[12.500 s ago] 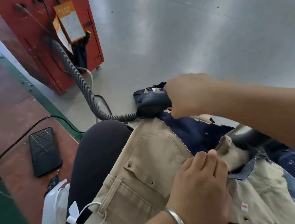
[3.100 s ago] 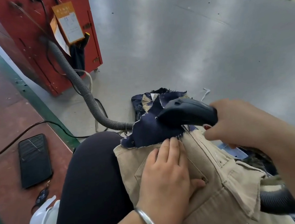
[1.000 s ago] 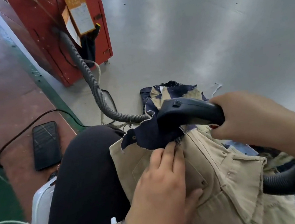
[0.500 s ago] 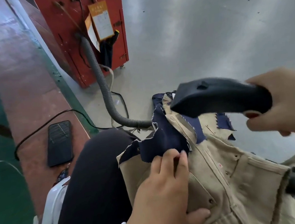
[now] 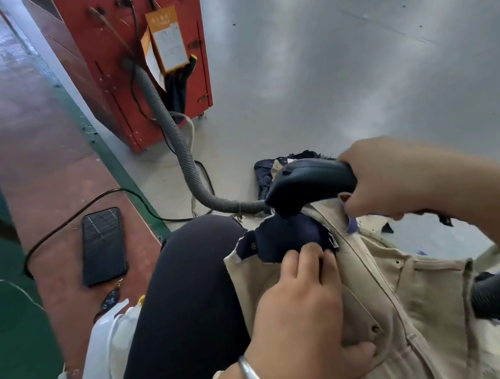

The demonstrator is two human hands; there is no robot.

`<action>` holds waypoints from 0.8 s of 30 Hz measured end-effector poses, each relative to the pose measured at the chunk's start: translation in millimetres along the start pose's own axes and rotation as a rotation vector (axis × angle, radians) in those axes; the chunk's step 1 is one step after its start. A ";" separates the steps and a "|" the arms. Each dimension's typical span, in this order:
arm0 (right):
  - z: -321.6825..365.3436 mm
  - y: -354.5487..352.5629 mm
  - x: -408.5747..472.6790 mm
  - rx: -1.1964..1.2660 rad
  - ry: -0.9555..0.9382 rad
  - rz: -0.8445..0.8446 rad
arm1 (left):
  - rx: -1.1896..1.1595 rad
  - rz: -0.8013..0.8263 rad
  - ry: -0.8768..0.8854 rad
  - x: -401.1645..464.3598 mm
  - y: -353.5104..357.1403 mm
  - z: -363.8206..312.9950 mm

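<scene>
Mid-pass: right hand (image 5: 398, 177) gripping trimmer nozzle (image 5: 308, 183) at centre frame over navy flap (image 5: 283, 238), left hand (image 5: 302, 315) flat, pinning khaki garment (image 5: 414, 310); frayed edges look unfinished.

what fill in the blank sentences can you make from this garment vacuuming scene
The right hand grips the black suction tool, its tip against a ____ fabric flap.
The left hand presses on the ____ garment.
The grey ribbed hose runs back to a ____ cabinet.
A black ____ lies on the floor left of the person's leg.
Missing words: navy; beige; red; phone.
</scene>
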State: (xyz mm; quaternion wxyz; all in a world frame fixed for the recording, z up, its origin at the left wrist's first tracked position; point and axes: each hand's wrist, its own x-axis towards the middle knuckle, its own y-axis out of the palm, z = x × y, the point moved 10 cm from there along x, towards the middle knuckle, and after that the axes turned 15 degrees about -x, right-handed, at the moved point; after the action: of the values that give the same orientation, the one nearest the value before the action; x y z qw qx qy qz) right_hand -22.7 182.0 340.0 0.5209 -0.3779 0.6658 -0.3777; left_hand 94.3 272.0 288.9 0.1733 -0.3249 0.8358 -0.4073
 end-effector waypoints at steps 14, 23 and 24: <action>-59.9 -52.1 -43.4 0.144 0.085 -0.166 | 0.007 0.026 0.009 -0.5 3.7 5.1; -10.6 4.0 -22.7 0.026 -0.030 0.090 | 0.041 -0.024 0.045 0.9 1.1 -2.9; -8.0 1.7 -16.1 0.040 -0.029 0.091 | 0.040 -0.021 0.049 1.4 1.1 -2.8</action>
State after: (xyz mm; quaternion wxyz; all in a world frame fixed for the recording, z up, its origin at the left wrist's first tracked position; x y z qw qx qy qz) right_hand -28.0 198.0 346.4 0.5546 -0.3421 0.6670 -0.3612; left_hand 91.3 273.2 289.7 0.1548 -0.3203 0.8281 -0.4333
